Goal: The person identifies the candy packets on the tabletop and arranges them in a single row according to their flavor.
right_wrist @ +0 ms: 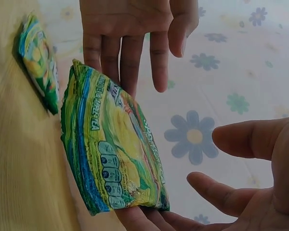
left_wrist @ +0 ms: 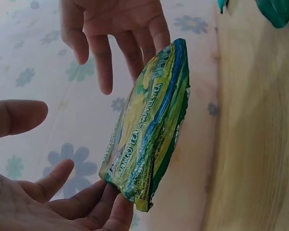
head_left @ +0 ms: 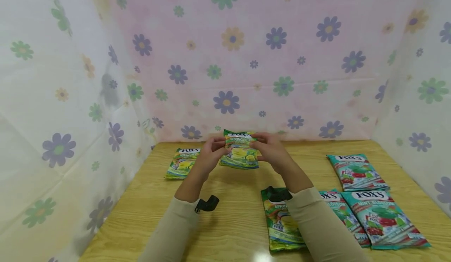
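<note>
I have the left hand (head_left: pixel 209 157) and right hand (head_left: pixel 276 152) uncurled, supporting a green-yellow rectangular plastic packet (head_left: pixel 239 152) from left and right, presumably for balance.

A floral cloth (head_left: pixel 253 97) encloses the rear and both sides of the wooden table (head_left: pixel 229 215). Three teal FOX'S bags (head_left: pixel 387 219) lie on the table's right portion; green FOX'S bags (head_left: pixel 181 165) lie at its left rear and right-of-centre front.

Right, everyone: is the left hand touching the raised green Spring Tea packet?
Touching. The left wrist view shows fingers of the left hand meeting the near end of the Spring Tea packet; the thumb stands clear.
</note>
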The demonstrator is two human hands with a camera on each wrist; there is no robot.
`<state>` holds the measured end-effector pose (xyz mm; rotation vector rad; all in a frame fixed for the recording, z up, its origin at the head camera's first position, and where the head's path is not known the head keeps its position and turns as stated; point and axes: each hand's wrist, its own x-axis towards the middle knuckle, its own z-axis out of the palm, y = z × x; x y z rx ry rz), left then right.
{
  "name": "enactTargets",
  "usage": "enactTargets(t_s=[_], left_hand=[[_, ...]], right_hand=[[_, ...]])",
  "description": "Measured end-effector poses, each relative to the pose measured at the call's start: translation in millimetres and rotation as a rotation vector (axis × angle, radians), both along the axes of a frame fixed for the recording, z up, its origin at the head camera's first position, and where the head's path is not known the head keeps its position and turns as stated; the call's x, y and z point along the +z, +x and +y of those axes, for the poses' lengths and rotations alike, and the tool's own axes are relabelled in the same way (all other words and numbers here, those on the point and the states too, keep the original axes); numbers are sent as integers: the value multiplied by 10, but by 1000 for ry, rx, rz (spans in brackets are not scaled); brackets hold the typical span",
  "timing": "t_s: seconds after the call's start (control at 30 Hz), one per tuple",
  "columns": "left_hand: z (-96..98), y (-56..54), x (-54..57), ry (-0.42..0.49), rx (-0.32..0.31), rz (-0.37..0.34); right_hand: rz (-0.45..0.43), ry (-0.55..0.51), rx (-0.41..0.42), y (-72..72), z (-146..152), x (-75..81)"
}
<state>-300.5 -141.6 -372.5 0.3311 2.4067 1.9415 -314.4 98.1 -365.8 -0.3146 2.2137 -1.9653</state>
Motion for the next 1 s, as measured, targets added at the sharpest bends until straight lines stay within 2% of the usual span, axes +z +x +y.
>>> enactTargets(t_s=[0.23,0.5,0.7,1.0], left_hand=[[-198,-34,-20,0,-9,3],[-386,-90,11,-5,36,-34],[-488,-135,-9,-50,85,-85],[-600,-193,-66,-77,74,-141]], right_hand=[[-16,-82,-15,10,-218,-34],[-26,-183,-32,-16,-449,-125],[-17,-243,-11,-49,-594,-273],[-28,-326,10,-60,-694,-474]])
